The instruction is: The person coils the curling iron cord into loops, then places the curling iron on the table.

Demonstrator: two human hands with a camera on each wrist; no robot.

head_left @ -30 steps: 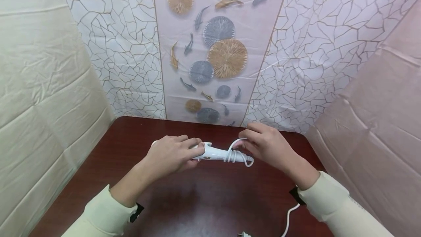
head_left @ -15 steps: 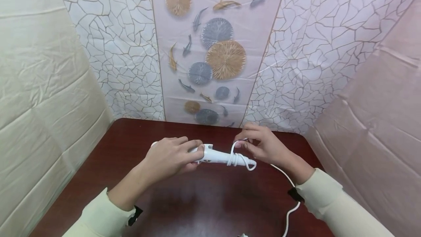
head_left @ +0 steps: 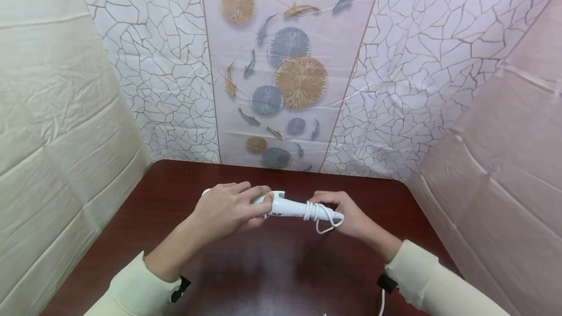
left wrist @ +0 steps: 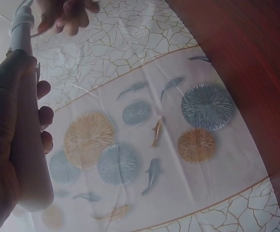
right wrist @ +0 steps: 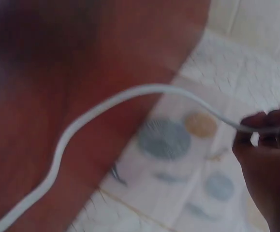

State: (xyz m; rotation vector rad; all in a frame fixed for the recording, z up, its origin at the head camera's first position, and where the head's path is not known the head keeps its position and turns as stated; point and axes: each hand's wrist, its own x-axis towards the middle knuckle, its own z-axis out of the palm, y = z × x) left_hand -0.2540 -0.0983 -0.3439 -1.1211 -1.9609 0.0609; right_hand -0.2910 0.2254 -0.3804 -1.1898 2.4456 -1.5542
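A white hair iron (head_left: 291,207) is held lengthwise above the table, its barrel end to the left and its handle to the right. My left hand (head_left: 225,211) grips it around the body, covering most of the barrel in the head view; the left wrist view shows the rounded white end (left wrist: 33,179) below the palm. A white cord (head_left: 312,211) is wound in several turns around the handle, with a loop hanging under the tail. Behind the handle, my right hand (head_left: 349,216) pinches the cord; the right wrist view shows the free cord (right wrist: 108,103) running from its fingertips.
All of this is over a dark red table (head_left: 246,277). A patterned cloth (head_left: 175,87) stands behind it, with plain pale cloth walls (head_left: 52,111) at both sides. More of the cord (head_left: 382,301) hangs below the right wrist.
My right hand has come down from above the handle to behind it, carrying the cord around. The wraps lie closer together now. My left hand keeps its grip nearly unmoved.
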